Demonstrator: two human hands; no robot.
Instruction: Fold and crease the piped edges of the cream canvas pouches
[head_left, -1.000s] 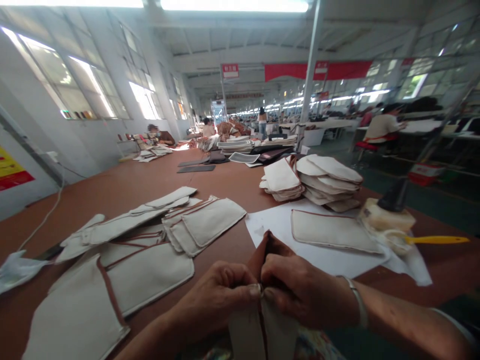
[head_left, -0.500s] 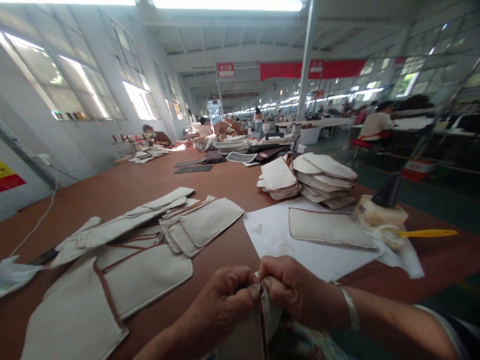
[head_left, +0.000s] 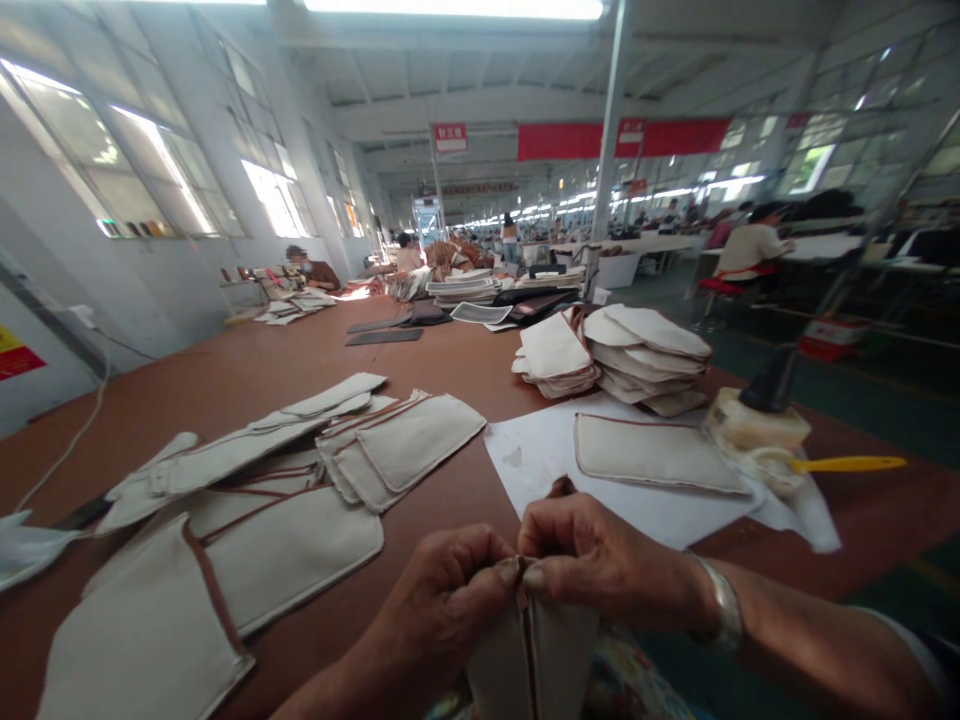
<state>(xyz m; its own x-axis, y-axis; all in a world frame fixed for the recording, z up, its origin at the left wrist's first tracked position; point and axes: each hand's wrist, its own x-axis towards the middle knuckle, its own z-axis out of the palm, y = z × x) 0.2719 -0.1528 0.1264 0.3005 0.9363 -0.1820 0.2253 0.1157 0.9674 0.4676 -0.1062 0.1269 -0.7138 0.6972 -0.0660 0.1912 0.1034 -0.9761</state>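
Between my hands hangs a cream fabric piece (head_left: 559, 655) with brown edging down its middle, its lower part dropping below the table edge. My left hand (head_left: 454, 590) pinches the left side of its top edge, thumb against curled fingers. Right beside it, my right hand (head_left: 600, 565) grips the other side, thumb tips almost touching. A brown tip pokes up behind the right-hand fingers. Ahead, a similar cream fabric piece (head_left: 656, 452) lies flat on a white sheet (head_left: 536, 470). At left, overlapping cream pieces (head_left: 292, 555) with brown edging cover part of the table.
Two stacks of cream pieces (head_left: 645, 350) stand behind the sheet. At right are a glue-stained tub (head_left: 761, 420) with a dark cone on it and a yellow-handled brush (head_left: 847, 464). The brown table (head_left: 277, 360) stretches back toward more piles and a seated person (head_left: 319, 270).
My right hand has turned and shifted slightly right, its thumb now lying along the edge. The fabric piece has opened wider, showing both sides of its brown-edged middle.
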